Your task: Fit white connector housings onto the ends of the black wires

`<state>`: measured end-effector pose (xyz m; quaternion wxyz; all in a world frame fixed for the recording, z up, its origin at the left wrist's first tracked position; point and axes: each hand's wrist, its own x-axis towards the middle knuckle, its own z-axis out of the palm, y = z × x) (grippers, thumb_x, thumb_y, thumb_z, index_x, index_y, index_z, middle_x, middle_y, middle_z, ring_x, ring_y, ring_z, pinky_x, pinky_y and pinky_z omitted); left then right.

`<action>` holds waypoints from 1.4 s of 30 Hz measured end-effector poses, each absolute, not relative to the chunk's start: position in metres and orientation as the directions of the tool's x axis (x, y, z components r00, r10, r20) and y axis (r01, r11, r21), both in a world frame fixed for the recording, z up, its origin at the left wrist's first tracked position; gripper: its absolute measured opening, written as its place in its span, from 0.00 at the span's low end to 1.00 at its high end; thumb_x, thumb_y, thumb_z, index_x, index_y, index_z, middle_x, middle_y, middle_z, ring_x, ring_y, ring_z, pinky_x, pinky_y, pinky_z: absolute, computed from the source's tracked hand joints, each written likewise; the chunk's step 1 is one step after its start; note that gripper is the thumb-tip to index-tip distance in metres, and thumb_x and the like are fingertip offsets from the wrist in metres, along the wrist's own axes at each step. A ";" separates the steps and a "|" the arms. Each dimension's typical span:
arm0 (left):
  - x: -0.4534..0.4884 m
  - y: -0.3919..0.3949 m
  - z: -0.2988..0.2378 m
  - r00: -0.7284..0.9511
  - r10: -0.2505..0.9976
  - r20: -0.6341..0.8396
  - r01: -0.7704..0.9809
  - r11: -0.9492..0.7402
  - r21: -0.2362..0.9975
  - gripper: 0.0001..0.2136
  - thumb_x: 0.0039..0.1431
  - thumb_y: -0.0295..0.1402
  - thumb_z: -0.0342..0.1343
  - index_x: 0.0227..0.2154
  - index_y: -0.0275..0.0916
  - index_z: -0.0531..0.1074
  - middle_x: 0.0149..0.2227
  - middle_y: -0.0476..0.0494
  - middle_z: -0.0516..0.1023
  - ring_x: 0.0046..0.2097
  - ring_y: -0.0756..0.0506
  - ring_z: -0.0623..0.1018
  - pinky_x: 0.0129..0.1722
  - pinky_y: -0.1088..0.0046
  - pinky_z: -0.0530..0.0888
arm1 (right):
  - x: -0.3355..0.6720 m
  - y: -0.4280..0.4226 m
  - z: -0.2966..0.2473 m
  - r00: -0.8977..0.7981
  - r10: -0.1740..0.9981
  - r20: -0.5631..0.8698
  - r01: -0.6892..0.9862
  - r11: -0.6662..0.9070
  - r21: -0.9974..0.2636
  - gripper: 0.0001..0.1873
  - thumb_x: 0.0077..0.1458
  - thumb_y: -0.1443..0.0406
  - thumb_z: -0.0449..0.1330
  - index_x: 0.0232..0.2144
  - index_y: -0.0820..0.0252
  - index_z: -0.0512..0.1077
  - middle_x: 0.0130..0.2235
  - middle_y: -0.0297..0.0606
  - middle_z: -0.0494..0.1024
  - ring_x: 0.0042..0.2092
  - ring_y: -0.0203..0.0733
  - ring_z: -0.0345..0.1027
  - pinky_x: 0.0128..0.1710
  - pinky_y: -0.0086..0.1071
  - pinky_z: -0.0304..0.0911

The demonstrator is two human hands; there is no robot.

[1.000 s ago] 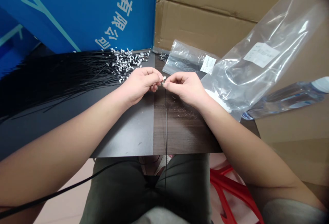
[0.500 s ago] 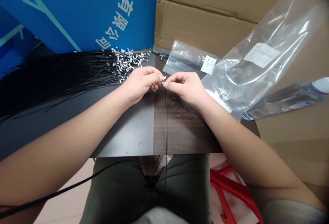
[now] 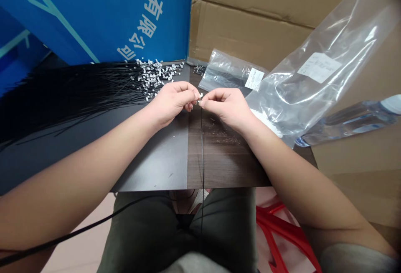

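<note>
My left hand (image 3: pixel 176 102) and my right hand (image 3: pixel 228 105) meet fingertip to fingertip above the table. Pinched in the left fingertips is a small white connector (image 3: pixel 201 95). My right thumb and forefinger are closed on the end of a thin black wire (image 3: pixel 202 151), which hangs down over the table edge between my legs. Fingers partly cover the spot where wire and connector meet, so I cannot tell whether they are joined. Left of my hands lies a big bundle of black wires (image 3: pixel 78 85) with many white connectors (image 3: pixel 152 76) on their ends.
A small clear bag (image 3: pixel 222 70) with a label lies behind my hands. To the right, a large clear bag (image 3: pixel 291 93) holds white pieces, beside a water bottle (image 3: pixel 351 118). A blue panel (image 3: pixel 125 14) and cardboard (image 3: pixel 250 26) stand behind the dark table (image 3: pixel 163 160).
Both hands stay almost where they were, still pinching at the same spot. Only a very slight shift of the fingers and the hanging wire shows.
</note>
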<state>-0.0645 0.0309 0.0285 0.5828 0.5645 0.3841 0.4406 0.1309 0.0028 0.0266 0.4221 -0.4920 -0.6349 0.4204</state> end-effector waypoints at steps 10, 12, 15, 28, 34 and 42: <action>-0.066 0.032 0.028 0.299 0.953 0.047 -0.055 -0.031 0.998 0.01 0.50 0.26 0.64 0.26 0.37 0.78 0.25 0.48 0.75 0.27 0.52 0.72 0.30 0.74 0.69 | 0.130 0.002 0.029 -0.154 0.982 0.107 0.265 0.145 -0.953 0.09 0.51 0.61 0.72 0.29 0.61 0.81 0.27 0.33 0.75 0.30 0.34 0.60 0.32 0.34 0.56; -0.066 0.033 0.028 0.300 0.953 0.048 -0.058 -0.032 0.998 0.01 0.49 0.26 0.64 0.25 0.37 0.78 0.25 0.48 0.76 0.27 0.52 0.72 0.30 0.74 0.69 | 0.130 0.002 0.028 -0.156 0.984 0.090 0.236 0.126 -0.964 0.09 0.51 0.60 0.72 0.29 0.61 0.81 0.26 0.32 0.74 0.29 0.34 0.60 0.32 0.34 0.56; -0.066 0.033 0.027 0.301 0.952 0.050 -0.061 -0.033 0.998 0.01 0.49 0.27 0.65 0.25 0.37 0.78 0.25 0.48 0.76 0.27 0.52 0.72 0.31 0.74 0.70 | 0.131 0.003 0.026 -0.159 0.985 0.060 0.197 0.091 -0.976 0.09 0.52 0.59 0.72 0.30 0.60 0.81 0.25 0.31 0.72 0.29 0.34 0.58 0.31 0.34 0.54; -0.067 0.031 0.029 0.327 0.944 0.045 -0.063 -0.025 0.998 0.01 0.47 0.27 0.65 0.24 0.38 0.79 0.24 0.50 0.75 0.27 0.52 0.71 0.31 0.73 0.68 | 0.129 0.004 0.027 -0.158 0.987 0.015 0.142 0.038 -0.989 0.08 0.50 0.61 0.72 0.29 0.60 0.81 0.24 0.29 0.70 0.28 0.34 0.56 0.31 0.35 0.52; -0.068 0.033 0.028 0.336 0.942 0.020 -0.042 -0.006 0.999 0.01 0.47 0.28 0.66 0.24 0.37 0.79 0.25 0.48 0.76 0.27 0.52 0.72 0.30 0.73 0.68 | 0.130 0.003 0.027 -0.177 0.982 0.060 0.205 0.096 -0.974 0.08 0.52 0.61 0.70 0.29 0.61 0.81 0.24 0.29 0.69 0.29 0.33 0.56 0.32 0.34 0.52; -0.068 0.033 0.029 0.346 0.938 0.029 -0.030 -0.020 0.999 0.01 0.47 0.27 0.65 0.24 0.38 0.79 0.25 0.48 0.76 0.27 0.51 0.72 0.30 0.73 0.69 | 0.130 0.003 0.029 -0.189 0.980 0.067 0.259 0.116 -0.959 0.09 0.53 0.60 0.70 0.29 0.60 0.80 0.25 0.29 0.69 0.29 0.34 0.56 0.33 0.34 0.55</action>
